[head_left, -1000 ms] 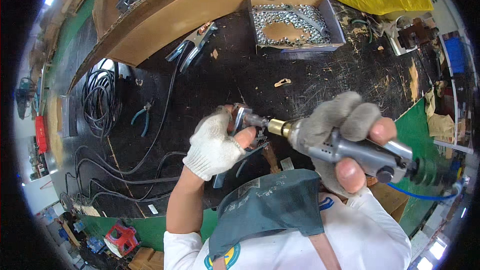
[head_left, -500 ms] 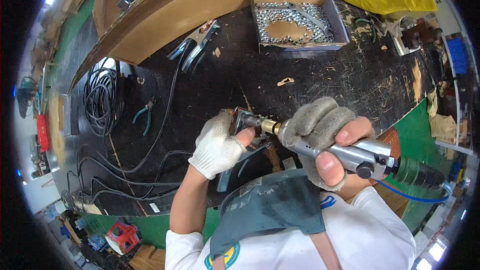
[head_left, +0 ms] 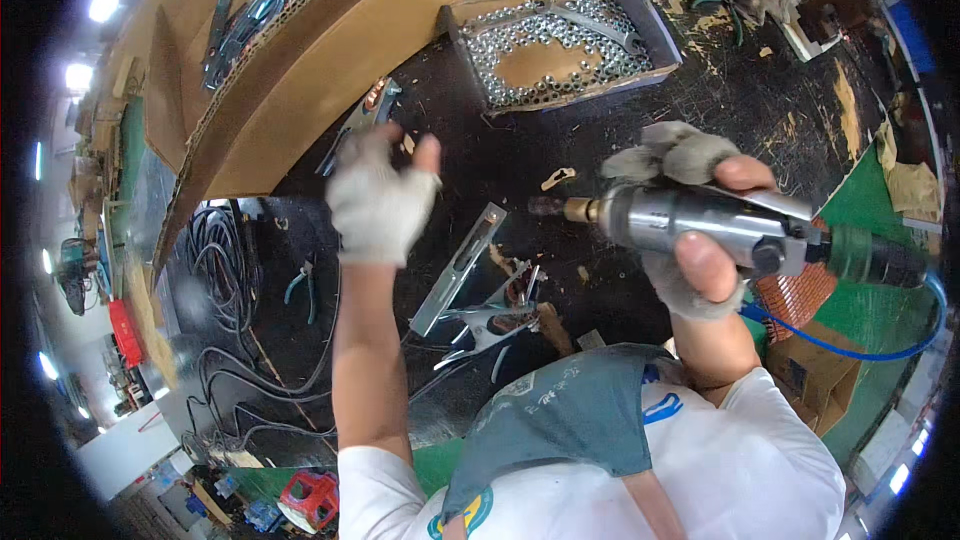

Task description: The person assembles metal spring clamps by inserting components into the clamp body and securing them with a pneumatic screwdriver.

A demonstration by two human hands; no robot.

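A silver air screwdriver point(head_left: 690, 220) lies in my right hand point(head_left: 690, 210), wrapped in a grey fingerless glove; its brass collar and dark tip point left, touching nothing. My left hand point(head_left: 382, 190), in a white fingertip-less glove, is over the table's left side, thumb and index finger apart, slightly blurred. Just beyond it, partly hidden, is a metal spring clamp point(head_left: 375, 100) with copper-coloured jaws. Between my hands a slotted steel channel piece point(head_left: 460, 270) lies slanted on the black table point(head_left: 620, 290). Nearer my apron sits another metal clamp point(head_left: 490, 325).
An open cardboard box point(head_left: 560, 90) of small nuts, with a wrench point(head_left: 600, 28) on top, stands at the back. A larger carton point(head_left: 330, 80) holds metal parts at far left. Coiled black cable point(head_left: 222, 265) and teal pliers point(head_left: 303, 290) lie left. A blue hose point(head_left: 850, 348) trails from the screwdriver.
My left hand has left the metal piece and moved up and left toward the far clamp. The screwdriver has drawn back to the right, off the channel piece, which now lies on the table.
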